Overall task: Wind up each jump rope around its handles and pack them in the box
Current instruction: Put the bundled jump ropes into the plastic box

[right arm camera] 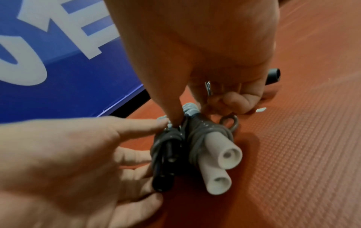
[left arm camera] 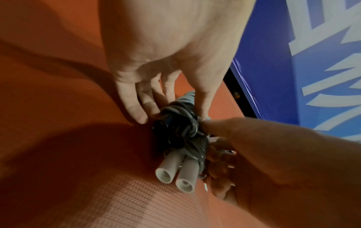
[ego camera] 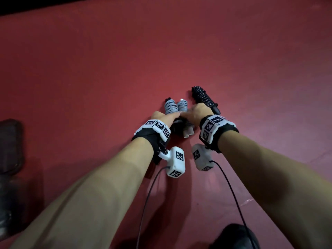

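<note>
Wound grey ropes [ego camera: 175, 107] between both hands, left hand [ego camera: 164, 118], right hand [ego camera: 196, 114] touching

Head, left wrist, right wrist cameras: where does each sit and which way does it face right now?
Head: worn high, looking down at the red floor; both forearms, left hand and right hand show.
Left wrist: looks along the left hand's fingers at the white-handled bundle; the right hand enters too.
Right wrist: looks along the right hand at the same bundle; the left hand enters.
Shared: both wrist views show the blue panel.
</note>
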